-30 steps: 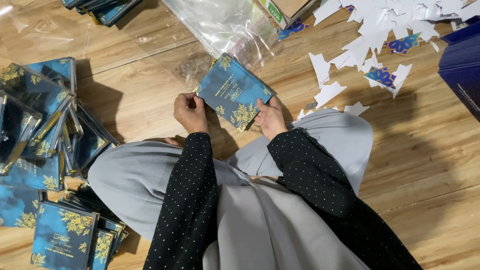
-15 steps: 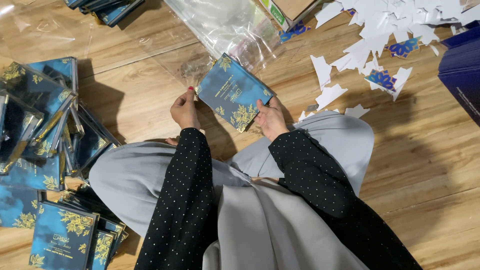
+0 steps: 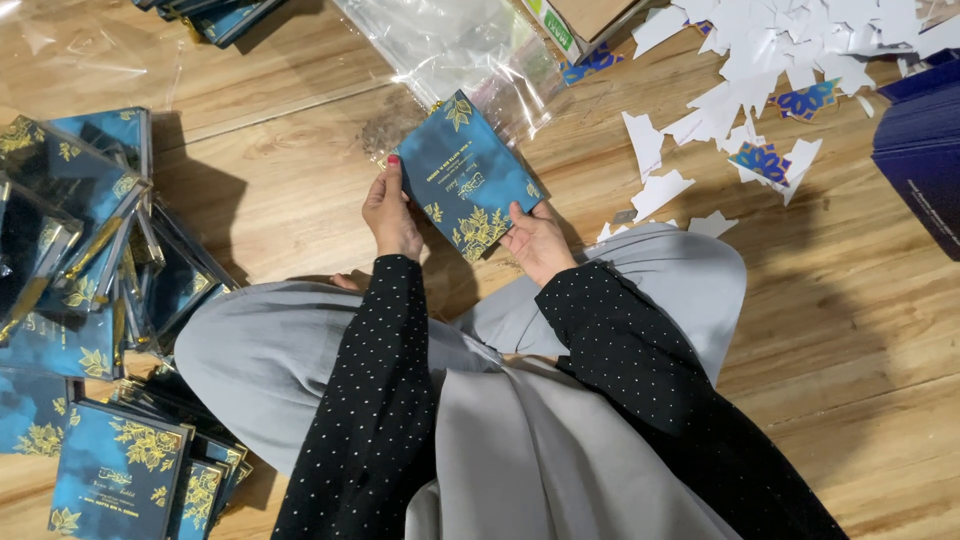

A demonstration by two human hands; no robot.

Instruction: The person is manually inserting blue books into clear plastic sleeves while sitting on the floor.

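Note:
I hold a dark blue card with gold flowers (image 3: pixel 462 175) in front of my knees, above the wooden floor. My left hand (image 3: pixel 390 212) grips its left edge with the fingers curled around it. My right hand (image 3: pixel 536 240) pinches its lower right corner. The card is tilted, with one corner pointing away from me. Both my arms wear black dotted sleeves. Behind the card lies a heap of clear plastic sleeves (image 3: pixel 455 45).
A spread of similar blue and gold cards in clear wrappers (image 3: pixel 75 240) covers the floor on my left, with a stack (image 3: pixel 125 475) by my left knee. White paper scraps (image 3: pixel 745 60) lie at the upper right. Dark blue boxes (image 3: pixel 925 150) stand at the right edge.
Both hands have lifted the card a little farther from my lap and turned it slightly. My left hand has slid up along its left edge.

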